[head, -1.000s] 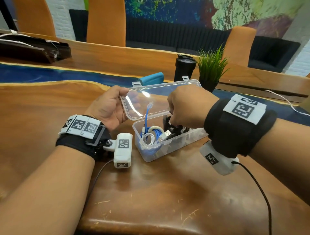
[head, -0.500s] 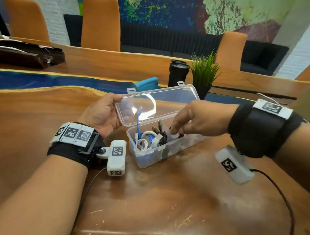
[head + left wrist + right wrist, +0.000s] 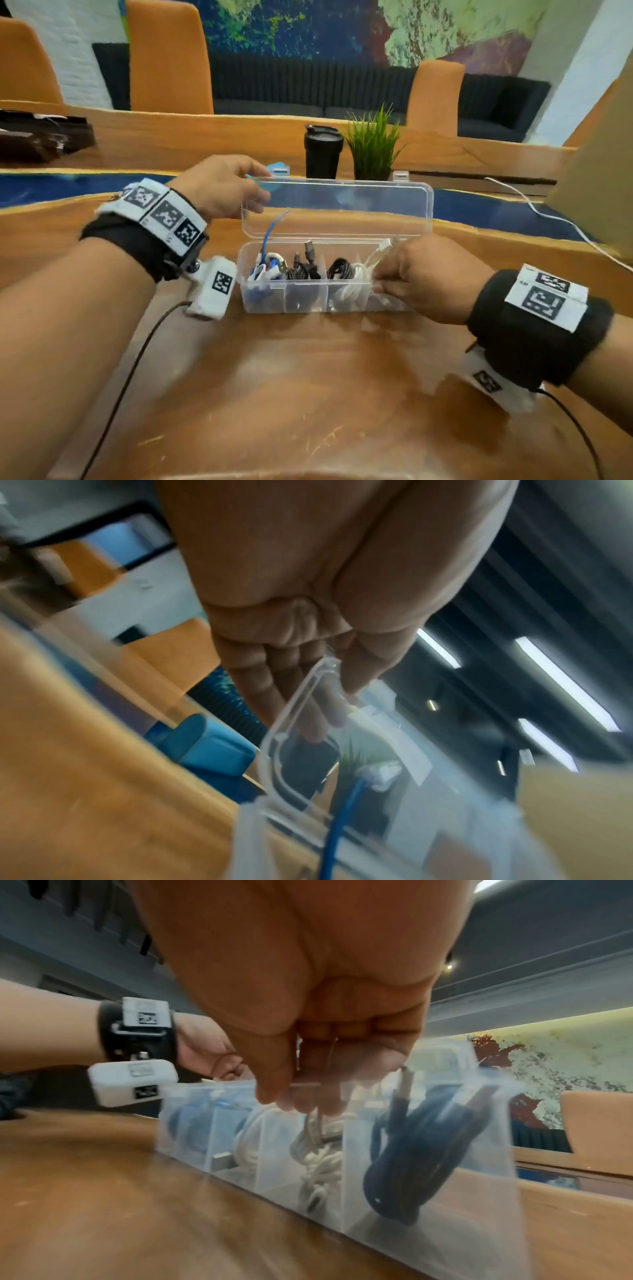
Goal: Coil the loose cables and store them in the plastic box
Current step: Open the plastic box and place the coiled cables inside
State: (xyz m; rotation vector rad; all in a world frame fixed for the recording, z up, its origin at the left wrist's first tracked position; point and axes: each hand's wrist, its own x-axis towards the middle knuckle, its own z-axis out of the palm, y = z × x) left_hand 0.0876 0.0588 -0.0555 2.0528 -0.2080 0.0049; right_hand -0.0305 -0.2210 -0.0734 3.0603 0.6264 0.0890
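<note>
The clear plastic box (image 3: 308, 301) stands open on the wooden table, its lid (image 3: 342, 205) raised upright. Coiled cables fill its compartments: blue (image 3: 262, 267) at the left, black (image 3: 306, 270) in the middle, white (image 3: 356, 279) toward the right. My left hand (image 3: 255, 192) pinches the lid's top left corner; the left wrist view shows the left hand (image 3: 335, 696) on the lid (image 3: 308, 693) above the blue cable (image 3: 346, 804). My right hand (image 3: 380, 281) curls over the front rim at the box's right end. In the right wrist view the right hand (image 3: 298, 1096) pinches the box (image 3: 411, 1177) wall.
Behind the box stand a black tumbler (image 3: 322, 150) and a small potted plant (image 3: 371, 144). A blue case (image 3: 278, 167) lies behind my left hand. A loose white cable (image 3: 548, 219) runs along the table at the right. A dark bag (image 3: 41, 137) sits far left.
The box has turned from slanted to square in front of me. My right hand came out of the middle compartments to the box's right end. My left hand shifted up to the lid's corner.
</note>
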